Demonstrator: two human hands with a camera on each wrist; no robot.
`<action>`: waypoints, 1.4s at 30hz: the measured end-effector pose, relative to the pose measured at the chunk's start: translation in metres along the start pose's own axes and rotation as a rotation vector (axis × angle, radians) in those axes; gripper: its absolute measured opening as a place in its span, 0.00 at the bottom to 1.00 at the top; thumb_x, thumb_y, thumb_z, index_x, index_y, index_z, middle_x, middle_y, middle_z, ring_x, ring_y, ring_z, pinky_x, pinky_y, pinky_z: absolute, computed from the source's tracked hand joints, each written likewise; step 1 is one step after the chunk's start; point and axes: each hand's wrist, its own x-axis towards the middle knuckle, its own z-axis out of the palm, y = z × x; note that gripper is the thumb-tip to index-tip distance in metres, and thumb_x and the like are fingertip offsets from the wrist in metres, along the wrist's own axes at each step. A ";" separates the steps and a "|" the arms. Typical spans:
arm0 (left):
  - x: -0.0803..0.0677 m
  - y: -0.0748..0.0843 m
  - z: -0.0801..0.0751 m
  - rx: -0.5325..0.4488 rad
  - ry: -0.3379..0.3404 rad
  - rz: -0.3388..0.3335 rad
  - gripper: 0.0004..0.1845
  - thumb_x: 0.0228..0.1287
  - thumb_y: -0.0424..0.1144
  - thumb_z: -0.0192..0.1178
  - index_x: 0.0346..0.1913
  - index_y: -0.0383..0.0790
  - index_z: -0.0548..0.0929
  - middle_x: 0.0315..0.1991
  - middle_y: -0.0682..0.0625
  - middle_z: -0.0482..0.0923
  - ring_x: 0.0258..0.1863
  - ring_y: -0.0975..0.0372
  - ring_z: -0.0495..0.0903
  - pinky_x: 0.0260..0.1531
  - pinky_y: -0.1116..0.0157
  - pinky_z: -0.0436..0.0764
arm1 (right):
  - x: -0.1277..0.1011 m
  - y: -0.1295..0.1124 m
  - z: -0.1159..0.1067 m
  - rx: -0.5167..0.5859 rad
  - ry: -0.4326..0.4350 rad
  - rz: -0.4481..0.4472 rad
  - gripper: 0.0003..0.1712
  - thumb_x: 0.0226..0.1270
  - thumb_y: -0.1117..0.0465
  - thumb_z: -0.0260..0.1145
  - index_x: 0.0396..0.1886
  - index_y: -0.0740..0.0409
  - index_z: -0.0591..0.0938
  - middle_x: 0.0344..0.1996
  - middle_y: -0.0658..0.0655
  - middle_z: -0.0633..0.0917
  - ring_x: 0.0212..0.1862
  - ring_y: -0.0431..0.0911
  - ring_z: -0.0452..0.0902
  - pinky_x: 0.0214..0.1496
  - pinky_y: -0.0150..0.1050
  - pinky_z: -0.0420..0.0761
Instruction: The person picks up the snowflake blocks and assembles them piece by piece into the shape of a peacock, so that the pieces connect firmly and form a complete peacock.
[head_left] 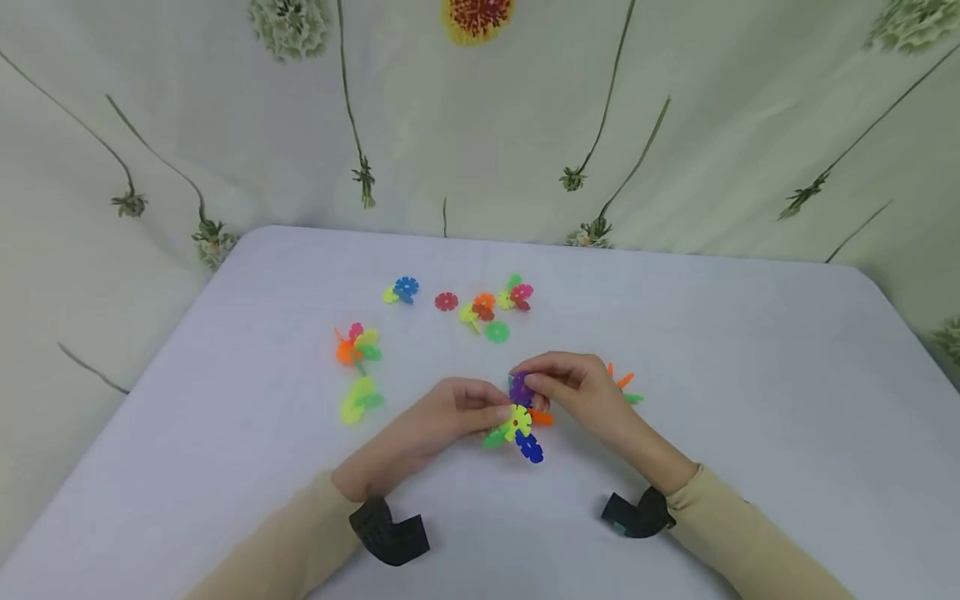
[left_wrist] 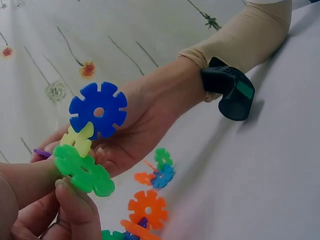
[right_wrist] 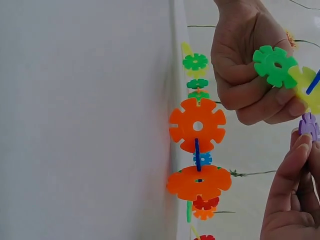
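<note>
In the head view my left hand (head_left: 453, 417) pinches a joined piece of notched plastic interlocking discs. Its parts are a yellow disc (head_left: 517, 423), a dark blue disc (head_left: 530, 448) hanging lower right, and a green disc (left_wrist: 84, 171) beside the left fingertips in the left wrist view. A purple interlocking disc (head_left: 521, 390) is pinched between thumb and fingers of my right hand (head_left: 585, 392), at the upper edge of the yellow one. The right wrist view has the purple disc (right_wrist: 310, 127) just below the yellow disc (right_wrist: 307, 92).
Orange discs (right_wrist: 198, 125) joined by a blue one stand on the table just beyond the hands. Further off are a blue-and-yellow cluster (head_left: 406, 287), a single red disc (head_left: 446, 302), a green disc (head_left: 497, 332) and several mixed clusters. Another yellow-green group (head_left: 360, 402) lies left.
</note>
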 end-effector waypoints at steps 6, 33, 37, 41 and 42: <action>-0.001 0.002 0.001 -0.022 -0.019 -0.012 0.12 0.65 0.37 0.59 0.43 0.29 0.80 0.30 0.50 0.80 0.30 0.61 0.75 0.35 0.69 0.74 | -0.001 -0.002 0.000 -0.013 -0.004 -0.020 0.10 0.67 0.69 0.59 0.44 0.65 0.83 0.23 0.59 0.79 0.26 0.48 0.74 0.31 0.36 0.76; -0.003 0.002 -0.003 -0.227 -0.085 0.013 0.10 0.66 0.38 0.57 0.42 0.32 0.78 0.33 0.48 0.78 0.34 0.60 0.75 0.38 0.69 0.75 | -0.017 0.000 0.013 -0.272 -0.132 -0.331 0.49 0.51 0.44 0.73 0.69 0.56 0.61 0.40 0.51 0.69 0.39 0.45 0.66 0.37 0.40 0.73; -0.002 0.002 0.002 -0.258 -0.137 0.052 0.10 0.67 0.34 0.55 0.44 0.29 0.78 0.35 0.49 0.81 0.35 0.61 0.78 0.41 0.68 0.77 | -0.017 0.002 0.020 -0.385 -0.001 -0.441 0.41 0.48 0.59 0.77 0.62 0.57 0.69 0.34 0.49 0.70 0.33 0.44 0.65 0.28 0.40 0.69; -0.004 0.002 0.004 -0.279 -0.138 0.060 0.11 0.67 0.35 0.55 0.45 0.28 0.78 0.36 0.49 0.81 0.36 0.60 0.79 0.42 0.67 0.78 | -0.017 0.004 0.024 -0.389 0.058 -0.486 0.35 0.54 0.51 0.73 0.59 0.58 0.71 0.31 0.49 0.70 0.31 0.42 0.64 0.26 0.40 0.68; -0.004 0.002 0.004 -0.280 -0.135 0.063 0.11 0.67 0.35 0.55 0.45 0.28 0.78 0.36 0.49 0.81 0.36 0.60 0.79 0.42 0.67 0.78 | -0.017 0.004 0.025 -0.389 0.069 -0.488 0.35 0.55 0.48 0.70 0.59 0.58 0.71 0.30 0.49 0.70 0.31 0.42 0.64 0.26 0.40 0.68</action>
